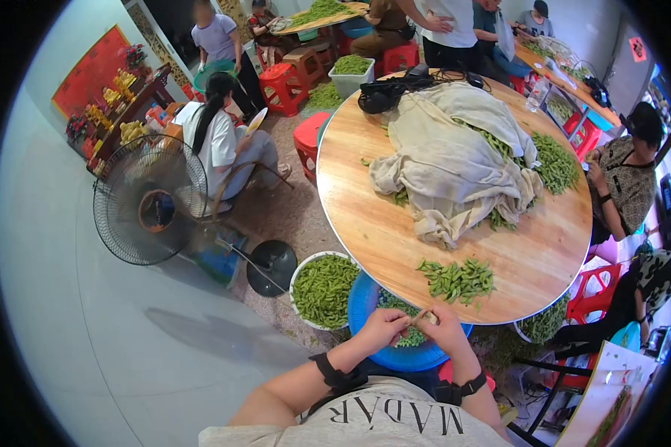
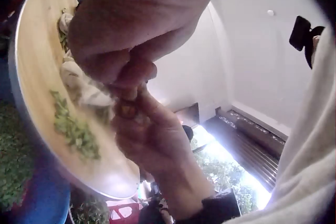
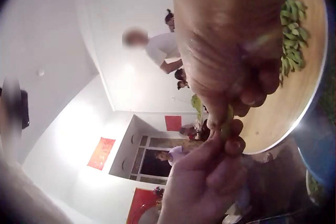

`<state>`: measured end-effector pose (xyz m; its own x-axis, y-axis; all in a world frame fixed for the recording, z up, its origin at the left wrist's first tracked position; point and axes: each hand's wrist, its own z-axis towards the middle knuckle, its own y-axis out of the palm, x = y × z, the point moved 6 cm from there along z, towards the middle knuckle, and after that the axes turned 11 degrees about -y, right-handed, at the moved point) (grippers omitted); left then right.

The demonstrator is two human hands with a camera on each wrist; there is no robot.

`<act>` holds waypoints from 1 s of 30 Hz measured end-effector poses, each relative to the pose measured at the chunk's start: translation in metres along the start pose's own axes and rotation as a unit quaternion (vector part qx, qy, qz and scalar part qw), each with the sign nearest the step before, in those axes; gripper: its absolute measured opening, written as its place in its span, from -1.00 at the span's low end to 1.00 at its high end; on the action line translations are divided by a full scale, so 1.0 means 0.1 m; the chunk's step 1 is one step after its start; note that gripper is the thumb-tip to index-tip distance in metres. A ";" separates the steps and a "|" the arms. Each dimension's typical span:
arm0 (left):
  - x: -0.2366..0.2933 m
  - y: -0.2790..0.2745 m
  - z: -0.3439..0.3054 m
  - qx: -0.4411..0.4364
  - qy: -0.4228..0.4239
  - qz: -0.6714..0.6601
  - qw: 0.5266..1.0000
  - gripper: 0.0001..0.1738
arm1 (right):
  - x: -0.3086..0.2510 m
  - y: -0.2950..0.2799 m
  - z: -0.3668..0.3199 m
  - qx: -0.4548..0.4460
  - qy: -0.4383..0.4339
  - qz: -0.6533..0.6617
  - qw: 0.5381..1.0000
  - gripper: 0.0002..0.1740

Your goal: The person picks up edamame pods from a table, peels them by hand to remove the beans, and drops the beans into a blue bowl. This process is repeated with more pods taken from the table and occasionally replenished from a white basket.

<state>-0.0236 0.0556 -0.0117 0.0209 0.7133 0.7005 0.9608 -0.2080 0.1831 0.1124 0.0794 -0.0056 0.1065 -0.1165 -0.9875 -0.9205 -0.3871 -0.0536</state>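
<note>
Both hands meet over the blue basin (image 1: 361, 302) at the near edge of the round table. A green pod (image 3: 227, 128) is pinched between the fingertips of the left hand (image 1: 384, 330) and the right hand (image 1: 443, 331). In the left wrist view the left hand (image 2: 142, 19) covers most of the pinch, and the right hand (image 2: 163, 150) touches it from below. Shelled green beans (image 1: 410, 339) lie in the basin under the hands. A small pile of green pods (image 1: 458, 281) is on the table just beyond them.
Beige cloths (image 1: 455, 164) cover more pods on the round table (image 1: 350, 186). A white bucket of pods (image 1: 324, 290) stands left of the basin. A fan (image 1: 153, 201) is at the left. Several people sit or stand around other tables; red stools (image 1: 282, 88) stand between.
</note>
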 end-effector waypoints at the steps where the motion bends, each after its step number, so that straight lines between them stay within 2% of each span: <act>1: -0.03 -0.01 0.00 -0.004 -0.009 0.022 1.000 -0.79 | 0.10 0.04 0.00 -0.021 0.033 0.053 0.998 -0.78; 4: -0.21 -0.10 0.06 -0.002 -0.044 0.063 0.997 -0.78 | 0.32 0.12 -0.02 -0.055 0.071 0.005 0.996 -0.80; 5: -0.32 -0.11 0.07 -0.004 -0.069 0.059 0.996 -0.78 | 0.44 0.13 0.01 -0.046 0.017 -0.035 0.998 -0.80; 6: -0.32 -0.13 0.06 0.013 -0.082 0.133 0.988 -0.76 | 0.53 0.14 -0.03 -0.037 -0.025 -0.076 0.996 -0.80; 8: -0.42 -0.18 0.10 0.012 -0.103 0.125 0.987 -0.78 | 0.39 0.10 -0.06 -0.006 0.004 -0.127 0.992 -0.78; 12: -0.38 -0.13 0.08 0.027 -0.081 0.025 0.996 -0.85 | 0.27 0.17 -0.06 -0.029 -0.006 -0.074 0.997 -0.74; 15: -0.42 -0.15 0.15 0.004 -0.093 -0.114 0.989 -0.88 | 0.25 0.20 -0.01 -0.033 -0.022 -0.047 0.998 -0.73; 17: -0.48 -0.16 0.17 -0.008 -0.107 -0.123 0.987 -0.89 | 0.30 0.23 0.01 -0.052 -0.026 -0.020 0.998 -0.73; 20: -0.50 -0.21 0.20 -0.042 -0.143 -0.113 0.982 -0.87 | 0.39 0.24 0.01 -0.101 0.099 0.008 0.990 -0.75; 21: -0.52 -0.22 0.19 -0.058 -0.160 -0.107 0.980 -0.86 | 0.45 0.23 0.01 -0.083 0.089 0.006 0.993 -0.75; 24: -0.49 -0.50 0.19 0.061 -0.131 0.115 0.983 -0.82 | 0.72 0.19 0.02 -0.050 0.075 -0.028 0.996 -0.73; 26: -0.57 -0.99 0.23 0.181 -0.118 0.240 0.946 -0.78 | 0.84 0.15 -0.01 -0.052 0.091 -0.080 0.991 -0.68; 27: -0.57 -1.24 0.21 0.242 -0.120 0.291 0.918 -0.76 | 0.96 0.14 -0.03 -0.061 0.058 -0.145 0.986 -0.65; 29: -0.73 -1.74 0.32 0.291 -0.101 0.423 0.852 -0.73 | 1.21 0.13 -0.08 -0.078 -0.008 -0.273 0.959 -0.58; 30: -0.74 -1.76 0.34 0.289 -0.105 0.424 0.852 -0.73 | 1.22 0.12 -0.08 -0.093 0.042 -0.295 0.950 -0.57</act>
